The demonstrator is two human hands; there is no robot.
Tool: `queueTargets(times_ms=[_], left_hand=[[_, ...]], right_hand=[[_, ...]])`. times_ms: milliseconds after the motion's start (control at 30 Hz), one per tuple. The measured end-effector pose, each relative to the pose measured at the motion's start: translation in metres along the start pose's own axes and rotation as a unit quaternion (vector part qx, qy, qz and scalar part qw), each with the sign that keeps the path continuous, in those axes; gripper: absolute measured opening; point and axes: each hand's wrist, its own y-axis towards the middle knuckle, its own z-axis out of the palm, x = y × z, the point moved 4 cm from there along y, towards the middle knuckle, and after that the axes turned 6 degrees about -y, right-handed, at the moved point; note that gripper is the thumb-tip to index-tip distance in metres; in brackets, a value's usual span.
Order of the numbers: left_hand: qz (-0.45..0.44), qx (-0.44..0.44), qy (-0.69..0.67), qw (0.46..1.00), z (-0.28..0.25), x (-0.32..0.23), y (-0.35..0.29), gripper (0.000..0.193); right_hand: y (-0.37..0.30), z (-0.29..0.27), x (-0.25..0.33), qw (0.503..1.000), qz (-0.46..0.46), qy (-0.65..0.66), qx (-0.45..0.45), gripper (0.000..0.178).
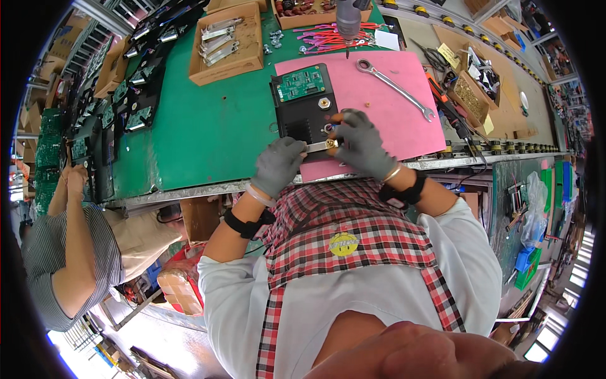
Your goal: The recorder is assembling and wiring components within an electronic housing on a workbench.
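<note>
A black panel (294,114) with a green circuit board (301,84) fixed at its far end lies in front of me. My left hand (279,165), in a grey glove, is closed on one end of a flat silver metal strip (317,147) at the panel's near edge. At the strip's other end sits a brass nut (331,144). My right hand (366,144), also gloved, has its thumb and fingers curled around that nut; the exact contact is partly hidden. Two more fittings, a brass nut (324,103) and a silver nut (329,128), are on the panel's right side.
A pink mat (394,95) lies under the panel, with a combination wrench (398,90) on it. A power screwdriver (348,22) hangs above. Around are a box of metal strips (226,47), red wires (328,39), scissors (435,58) and a co-worker (76,252) at the left.
</note>
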Motion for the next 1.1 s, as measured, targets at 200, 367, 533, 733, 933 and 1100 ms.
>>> queueTargets(times_ms=[200, 367, 533, 733, 933, 1100], left_hand=[[-0.002, -0.003, 0.014, 1.000, -0.001, -0.005, -0.001, 0.013], [0.002, 0.000, 0.009, 1.000, -0.002, -0.005, 0.000, 0.012], [0.001, -0.005, -0.002, 1.000, 0.000, 0.001, -0.002, 0.012], [0.005, -0.010, -0.002, 1.000, 0.002, 0.001, -0.002, 0.012], [-0.001, -0.020, 0.009, 1.000, 0.003, 0.002, -0.004, 0.013], [-0.008, -0.024, 0.019, 1.000, 0.005, 0.004, -0.005, 0.012]], right_hand=[[0.005, -0.023, -0.100, 0.988, 0.123, -0.052, 0.078, 0.030], [0.007, -0.011, -0.106, 0.993, 0.074, -0.048, 0.075, 0.021], [0.020, -0.031, -0.037, 0.887, 0.243, 0.379, 0.102, 0.010], [0.029, -0.019, 0.017, 0.980, -0.094, 0.042, 0.173, 0.011], [0.025, -0.009, 0.015, 0.972, -0.140, -0.046, 0.184, 0.015], [0.023, -0.014, 0.019, 0.962, -0.182, -0.043, 0.200, 0.019]])
